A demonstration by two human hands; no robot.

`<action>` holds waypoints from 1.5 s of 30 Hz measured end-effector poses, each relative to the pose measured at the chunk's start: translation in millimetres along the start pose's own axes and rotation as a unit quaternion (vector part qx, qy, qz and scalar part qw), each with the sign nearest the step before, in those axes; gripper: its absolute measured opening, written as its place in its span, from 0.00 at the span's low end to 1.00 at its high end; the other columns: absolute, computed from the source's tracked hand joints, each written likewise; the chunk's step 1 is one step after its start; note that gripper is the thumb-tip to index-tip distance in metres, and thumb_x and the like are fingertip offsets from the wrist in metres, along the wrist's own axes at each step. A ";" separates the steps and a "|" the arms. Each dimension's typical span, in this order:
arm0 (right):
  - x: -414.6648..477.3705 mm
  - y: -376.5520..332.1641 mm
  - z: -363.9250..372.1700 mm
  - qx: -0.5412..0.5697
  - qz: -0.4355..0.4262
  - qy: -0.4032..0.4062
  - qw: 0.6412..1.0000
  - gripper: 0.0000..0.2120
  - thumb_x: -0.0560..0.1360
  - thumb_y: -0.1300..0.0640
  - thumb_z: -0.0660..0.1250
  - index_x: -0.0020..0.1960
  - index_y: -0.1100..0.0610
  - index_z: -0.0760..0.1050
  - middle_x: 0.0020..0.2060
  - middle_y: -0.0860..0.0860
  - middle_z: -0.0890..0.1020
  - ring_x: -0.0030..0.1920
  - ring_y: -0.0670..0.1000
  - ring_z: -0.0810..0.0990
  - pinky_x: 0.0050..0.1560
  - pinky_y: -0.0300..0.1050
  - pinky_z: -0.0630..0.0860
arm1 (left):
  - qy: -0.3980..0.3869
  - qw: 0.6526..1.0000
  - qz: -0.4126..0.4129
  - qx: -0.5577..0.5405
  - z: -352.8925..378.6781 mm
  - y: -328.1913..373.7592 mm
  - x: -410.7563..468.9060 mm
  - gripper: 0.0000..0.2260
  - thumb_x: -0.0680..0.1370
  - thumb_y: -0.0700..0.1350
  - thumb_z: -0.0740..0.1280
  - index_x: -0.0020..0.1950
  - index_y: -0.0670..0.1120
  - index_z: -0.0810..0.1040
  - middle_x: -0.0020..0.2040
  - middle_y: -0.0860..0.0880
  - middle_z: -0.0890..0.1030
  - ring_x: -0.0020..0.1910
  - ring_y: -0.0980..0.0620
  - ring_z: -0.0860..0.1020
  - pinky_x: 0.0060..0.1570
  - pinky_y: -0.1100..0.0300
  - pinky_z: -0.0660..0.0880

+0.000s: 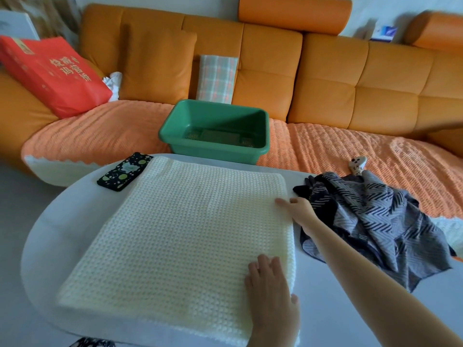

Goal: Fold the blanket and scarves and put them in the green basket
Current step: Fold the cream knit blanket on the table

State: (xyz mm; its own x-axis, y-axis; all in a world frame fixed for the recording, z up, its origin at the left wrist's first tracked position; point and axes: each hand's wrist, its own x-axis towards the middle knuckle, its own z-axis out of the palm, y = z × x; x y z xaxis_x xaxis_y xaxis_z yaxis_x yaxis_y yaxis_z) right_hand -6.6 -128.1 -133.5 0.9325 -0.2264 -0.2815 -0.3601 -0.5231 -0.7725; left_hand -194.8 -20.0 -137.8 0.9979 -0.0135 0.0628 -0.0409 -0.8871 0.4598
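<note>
The sofa (325, 78) carries the green basket (261, 126) on its seat, just beyond the table (62, 221), probably to keep it within reach for loading. The basket holds no fabric.

The blanket (188, 234) lies on the table as a thick square, apparently folded and not yet transferred. The scarf (370, 216) lies crumpled to its right, unfolded.

The left hand (270, 284) lies flat on the blanket's near right corner, fingers straight, holding the layers down. The right hand (300, 211) rests extended fingers on the right edge and grasps nothing, likely squaring it. A phone (124, 171) lies at the far left corner.
</note>
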 end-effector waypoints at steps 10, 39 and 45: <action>-4.5 -68.7 12.3 0.214 0.022 0.014 0.976 0.17 0.70 0.58 0.71 0.58 0.61 0.76 0.46 0.57 0.80 0.44 0.57 0.80 0.47 0.49 0.78 | -0.075 0.925 -0.131 -0.350 -86.5 -67.0 4.9 0.16 0.63 0.51 0.61 0.47 0.48 0.78 0.36 0.50 0.79 0.36 0.52 0.77 0.38 0.58 0.72; -62.1 -138.1 173.6 0.079 -0.071 -0.014 0.994 0.36 0.74 0.42 0.64 0.74 0.58 0.55 0.69 0.56 0.65 0.67 0.58 0.67 0.60 0.53 0.71 | 0.100 0.944 -0.276 -0.150 -162.9 -292.4 7.6 0.17 0.81 0.48 0.53 0.66 0.43 0.69 0.60 0.42 0.76 0.56 0.43 0.74 0.48 0.57 0.66; -78.9 -114.5 169.4 0.196 -0.016 -0.071 0.978 0.31 0.71 0.51 0.71 0.67 0.59 0.62 0.57 0.55 0.75 0.51 0.53 0.77 0.44 0.48 0.76 | 0.079 0.945 -0.258 -0.185 -146.4 -268.1 -1.0 0.17 0.81 0.49 0.54 0.67 0.44 0.67 0.58 0.45 0.77 0.54 0.46 0.76 0.44 0.58 0.67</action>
State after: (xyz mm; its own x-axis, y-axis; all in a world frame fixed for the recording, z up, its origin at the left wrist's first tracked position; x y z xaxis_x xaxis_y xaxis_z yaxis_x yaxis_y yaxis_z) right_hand -34.2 88.8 -119.2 0.9474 -0.0851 -0.3087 -0.3190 -0.1673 -0.9329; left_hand -192.1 285.4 -131.4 0.8708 0.4721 -0.1372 0.4063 -0.5338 0.7416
